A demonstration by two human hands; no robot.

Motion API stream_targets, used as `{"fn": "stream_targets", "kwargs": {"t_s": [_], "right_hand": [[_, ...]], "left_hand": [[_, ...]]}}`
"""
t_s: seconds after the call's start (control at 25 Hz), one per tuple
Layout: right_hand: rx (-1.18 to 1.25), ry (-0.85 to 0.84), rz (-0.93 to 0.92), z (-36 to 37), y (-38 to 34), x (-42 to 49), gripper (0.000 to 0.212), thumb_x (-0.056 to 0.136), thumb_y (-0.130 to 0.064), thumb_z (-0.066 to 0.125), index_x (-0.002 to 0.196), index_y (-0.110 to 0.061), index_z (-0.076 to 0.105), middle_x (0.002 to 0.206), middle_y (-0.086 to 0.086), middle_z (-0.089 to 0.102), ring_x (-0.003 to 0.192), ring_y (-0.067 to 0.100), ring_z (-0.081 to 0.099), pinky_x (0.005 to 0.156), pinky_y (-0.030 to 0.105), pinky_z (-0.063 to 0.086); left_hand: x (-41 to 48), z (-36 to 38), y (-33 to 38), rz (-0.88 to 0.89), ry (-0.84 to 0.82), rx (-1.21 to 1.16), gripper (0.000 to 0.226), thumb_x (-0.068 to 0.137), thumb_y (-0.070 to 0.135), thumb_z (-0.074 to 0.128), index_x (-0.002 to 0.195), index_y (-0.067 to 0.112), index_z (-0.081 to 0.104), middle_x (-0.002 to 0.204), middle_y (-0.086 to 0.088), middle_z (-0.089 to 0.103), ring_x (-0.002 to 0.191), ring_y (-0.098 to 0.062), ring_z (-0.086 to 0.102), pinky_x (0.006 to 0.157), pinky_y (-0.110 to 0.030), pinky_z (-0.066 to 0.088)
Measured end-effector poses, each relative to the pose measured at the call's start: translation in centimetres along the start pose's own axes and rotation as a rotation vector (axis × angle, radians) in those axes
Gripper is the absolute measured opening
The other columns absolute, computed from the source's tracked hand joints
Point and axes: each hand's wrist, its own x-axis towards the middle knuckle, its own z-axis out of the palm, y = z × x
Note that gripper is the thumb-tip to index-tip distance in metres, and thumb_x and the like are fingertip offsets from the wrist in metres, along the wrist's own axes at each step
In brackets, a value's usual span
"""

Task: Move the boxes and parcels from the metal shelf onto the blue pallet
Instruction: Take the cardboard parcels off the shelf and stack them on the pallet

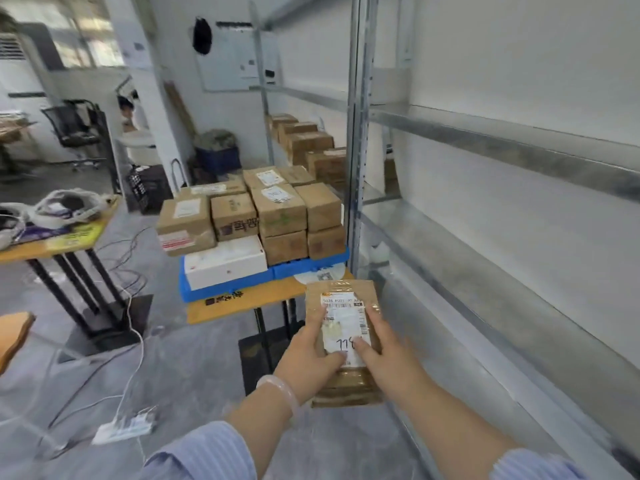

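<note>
- A flat brown cardboard parcel with a white shipping label (343,337) is held between both hands in front of the person, off the grey metal shelf (485,140) that runs along the 3 o'clock side.
- The left hand (311,351) clasps the parcel's left edge, thumb pressed on the label; the right hand (377,348) clasps the right edge, thumb likewise on top and fingers curled under.
- The parcel's long axis runs from 6 to 12 o'clock, pointing toward the blue plastic pallet (221,289).
- The pallet lies at about 11 o'clock from the parcel, near but apart, resting on a yellow-topped table (242,304); the left hand is on the nearer side.
- Brown cardboard boxes (277,216) and a flat white box (225,263) crowd the pallet, so a free spot looks scarce.
- Label writing: handwritten digits that seem to read "778", and a printed line starting "5028"; the rest is blurred. One pallet box carries dark characters, unreadable.
- More brown boxes on the far shelf (308,147) remain at 12 o'clock.
</note>
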Motion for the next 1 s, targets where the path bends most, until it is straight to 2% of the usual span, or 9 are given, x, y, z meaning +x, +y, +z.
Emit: {"fn": "stream_targets", "kwargs": {"t_s": [0.08,0.24,0.36,0.44,0.6,0.72,0.8,0.88,1.0], "right_hand": [[-0.023,-0.066,-0.034,2.3,-1.8,2.6,0.066,0.094,-0.047,0.051,0.146,-0.054,0.011,0.134,-0.016,0.042,0.109,0.003,0.041,0.090,0.024,0.035],[0.027,-0.206,-0.075,6.4,-4.7,8.6,0.070,0.093,-0.042,0.056,0.146,-0.055,0.011,0.133,-0.021,0.040,0.114,0.001,0.040,0.099,0.025,0.037],[0.029,-0.292,-0.101,8.8,-6.0,13.0,0.071,0.093,-0.041,0.056,0.146,-0.054,0.010,0.129,-0.026,0.039,0.105,-0.010,0.038,0.078,0.005,0.032],[0.058,-0.337,-0.111,9.7,-6.9,16.2,0.071,0.093,-0.042,0.057,0.145,-0.056,0.010,0.129,-0.027,0.036,0.108,-0.008,0.037,0.074,0.004,0.030],[0.105,-0.403,-0.131,9.9,-9.4,24.6,0.077,0.089,-0.041,0.062,0.144,-0.057,0.012,0.136,-0.020,0.040,0.121,0.005,0.043,0.097,0.026,0.041],[0.107,-0.440,-0.129,10.4,-11.3,30.0,0.076,0.087,-0.041,0.063,0.145,-0.053,0.016,0.135,-0.017,0.046,0.116,0.007,0.050,0.097,0.031,0.045],[0.048,-0.480,-0.134,11.2,-12.1,33.2,0.070,0.088,-0.042,0.060,0.145,-0.050,0.021,0.130,-0.015,0.051,0.108,0.007,0.053,0.093,0.031,0.047],[0.044,-0.526,-0.125,12.1,-12.8,35.9,0.065,0.089,-0.038,0.059,0.145,-0.048,0.026,0.128,-0.013,0.052,0.107,0.009,0.054,0.090,0.032,0.048],[0.072,-0.589,-0.103,13.1,-13.6,39.0,0.061,0.090,-0.026,0.060,0.142,-0.045,0.035,0.126,-0.014,0.052,0.106,0.009,0.054,0.083,0.026,0.048]], "left_hand": [[0.8,-3.0,-1.3,-0.037,0.066,-0.026,0.083,0.083,0.026,0.067,0.147,0.046,0.017,0.132,0.013,0.049,0.112,-0.003,0.055,0.094,-0.023,0.048],[3.2,-7.5,-3.9,-0.080,0.181,-0.100,0.081,0.085,0.018,0.067,0.144,0.046,0.018,0.117,0.030,0.047,0.095,0.019,0.054,0.071,-0.005,0.045],[6.0,-10.3,-5.2,-0.118,0.266,-0.046,0.080,0.085,0.023,0.067,0.143,0.050,0.019,0.130,0.018,0.048,0.105,0.003,0.057,0.078,-0.013,0.049],[8.5,-12.0,-5.6,-0.148,0.315,-0.014,0.082,0.084,0.026,0.067,0.145,0.050,0.018,0.137,0.014,0.044,0.113,-0.007,0.054,0.087,-0.022,0.051],[14.7,-15.2,-5.5,-0.218,0.434,-0.100,0.081,0.086,0.023,0.068,0.143,0.051,0.018,0.128,0.018,0.048,0.093,0.003,0.057,0.062,-0.007,0.045],[19.0,-17.3,-5.0,-0.289,0.568,-0.153,0.081,0.086,0.024,0.067,0.146,0.047,0.017,0.117,0.020,0.050,0.087,0.003,0.053,0.053,-0.003,0.040],[21.3,-18.2,-5.1,-0.310,0.632,-0.180,0.082,0.087,0.024,0.067,0.148,0.044,0.017,0.127,0.012,0.050,0.095,-0.001,0.053,0.057,-0.003,0.041],[22.7,-19.1,-5.6,-0.334,0.658,-0.213,0.083,0.087,0.029,0.068,0.148,0.045,0.014,0.133,0.012,0.046,0.109,-0.010,0.053,0.073,-0.009,0.046],[23.3,-21.5,-6.4,-0.344,0.743,-0.285,0.087,0.084,0.039,0.069,0.147,0.049,0.010,0.132,0.016,0.048,0.116,-0.015,0.053,0.098,-0.042,0.047]]}}
